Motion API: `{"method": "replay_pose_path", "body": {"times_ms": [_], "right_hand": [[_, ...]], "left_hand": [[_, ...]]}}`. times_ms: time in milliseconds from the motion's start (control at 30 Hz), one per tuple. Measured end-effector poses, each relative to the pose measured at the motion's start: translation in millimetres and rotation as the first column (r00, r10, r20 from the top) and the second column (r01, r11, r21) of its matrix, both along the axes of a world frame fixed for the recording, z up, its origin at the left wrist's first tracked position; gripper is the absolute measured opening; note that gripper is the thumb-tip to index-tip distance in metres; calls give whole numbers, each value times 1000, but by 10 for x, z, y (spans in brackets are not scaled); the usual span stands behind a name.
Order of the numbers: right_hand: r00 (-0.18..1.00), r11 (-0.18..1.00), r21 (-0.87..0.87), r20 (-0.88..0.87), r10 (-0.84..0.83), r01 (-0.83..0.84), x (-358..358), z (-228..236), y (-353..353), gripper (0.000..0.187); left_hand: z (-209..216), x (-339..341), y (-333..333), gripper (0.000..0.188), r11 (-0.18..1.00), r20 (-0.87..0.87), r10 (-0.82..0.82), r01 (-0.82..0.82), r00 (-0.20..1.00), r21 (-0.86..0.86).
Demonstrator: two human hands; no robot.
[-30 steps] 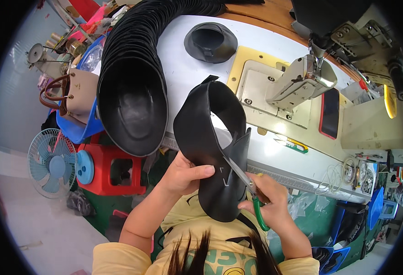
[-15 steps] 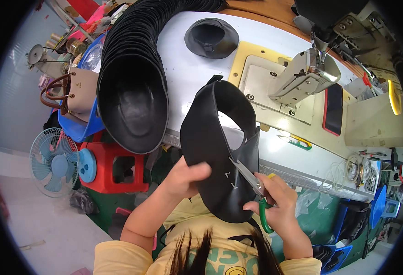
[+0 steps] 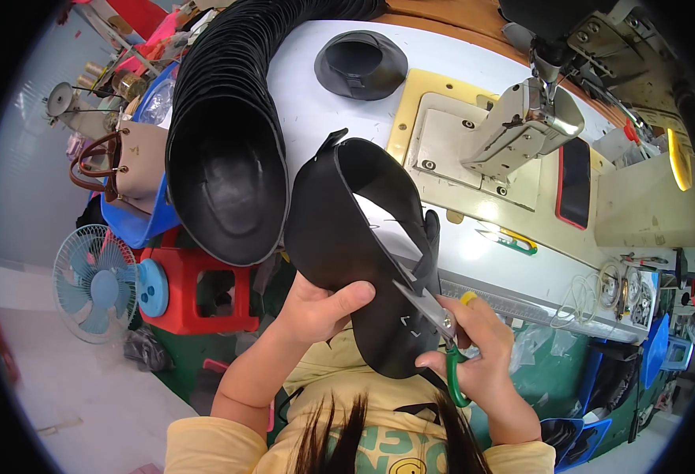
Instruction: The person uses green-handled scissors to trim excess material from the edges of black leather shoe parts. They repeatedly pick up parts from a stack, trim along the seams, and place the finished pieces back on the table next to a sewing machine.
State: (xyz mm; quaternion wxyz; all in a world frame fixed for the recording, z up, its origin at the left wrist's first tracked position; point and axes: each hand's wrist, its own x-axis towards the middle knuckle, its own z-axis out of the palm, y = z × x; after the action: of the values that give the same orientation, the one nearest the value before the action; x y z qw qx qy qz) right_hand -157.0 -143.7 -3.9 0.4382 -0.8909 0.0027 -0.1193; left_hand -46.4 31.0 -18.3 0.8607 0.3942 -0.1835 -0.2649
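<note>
My left hand [image 3: 327,308] grips a black shoe upper [image 3: 331,229] near its lower left side, thumb flat on the outer surface and the other fingers hidden behind. Its opening tilts toward the upper right, and a small tab sticks up at the far end. Pale corner marks show on the near part. In my right hand [image 3: 478,340] is a pair of scissors [image 3: 454,359] with green handles. The blades point to the upper left and lie against the upper by the edge of its opening; whether they cut into it I cannot tell. A yellow band circles one right finger.
A long row of nested black uppers [image 3: 225,182] stands at left; a single upper [image 3: 361,66] lies beyond. A sewing machine [image 3: 521,134], red-edged phone [image 3: 574,183] and small thread snips [image 3: 509,239] are at right. Left of the table are a red stool [image 3: 197,312], fan [image 3: 98,284] and handbag [image 3: 138,162].
The upper has shifted left and turned slightly in my left hand, whose thumb now presses on it. The scissors have hardly moved, and their blades look more spread.
</note>
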Motion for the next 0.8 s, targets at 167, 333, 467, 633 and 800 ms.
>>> {"method": "replay_pose_path", "body": {"times_ms": [167, 333, 467, 633, 800], "right_hand": [[999, 999, -21, -32, -26, 26, -29, 21, -2, 66], [997, 996, -62, 33, -63, 64, 7, 73, 31, 66], [997, 995, -74, 33, -65, 68, -29, 39, 54, 66], [996, 993, -66, 12, -92, 93, -57, 88, -38, 64], [974, 943, 285, 94, -208, 174, -53, -8, -192, 56]], "left_hand": [[-22, 8, 1, 32, 1000, -27, -4, 4, 1000, 19], [-74, -20, -14, 30, 992, 105, -1, -12, 995, 122], [-63, -16, 9, 28, 992, 50, -50, 44, 997, 119], [-77, 9, 5, 28, 994, 10, -96, 96, 995, 48], [-47, 8, 36, 37, 996, -86, -86, 87, 993, -1]]}}
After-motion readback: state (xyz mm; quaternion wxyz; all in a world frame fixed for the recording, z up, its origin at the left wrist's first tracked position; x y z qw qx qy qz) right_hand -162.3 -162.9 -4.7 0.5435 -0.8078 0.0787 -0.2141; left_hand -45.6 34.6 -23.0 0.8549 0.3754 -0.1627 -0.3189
